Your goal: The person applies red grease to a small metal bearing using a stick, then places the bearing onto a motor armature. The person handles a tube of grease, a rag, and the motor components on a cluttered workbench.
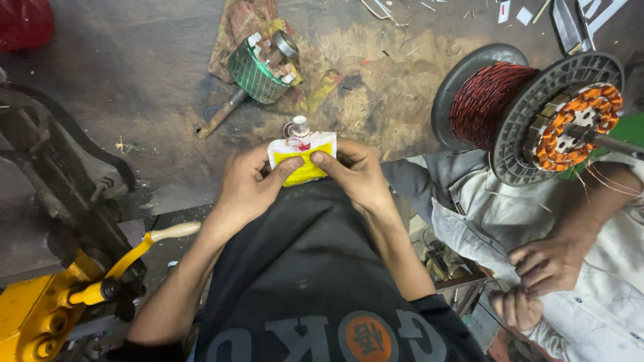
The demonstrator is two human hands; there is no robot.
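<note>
Pouch [301,158] pinched between both hands, cap pointing far.
Left hand [249,185] and right hand [357,175] grip its near half equally, thumbs meeting.

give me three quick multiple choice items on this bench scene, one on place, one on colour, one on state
1. Where is the spool of copper wire?
A. upper right
B. lower left
C. between the hands

2. What colour is the lever machine at lower left?
A. blue
B. yellow
C. white

3. How is the spouted pouch held?
A. lying untouched on the floor
B. in the right hand alone
C. pinched by both hands

Answers: 1 A, it sits by the co-worker's wound stator. 2 B, its body is yellow. 3 C, left hand and right hand both grip it.
</note>
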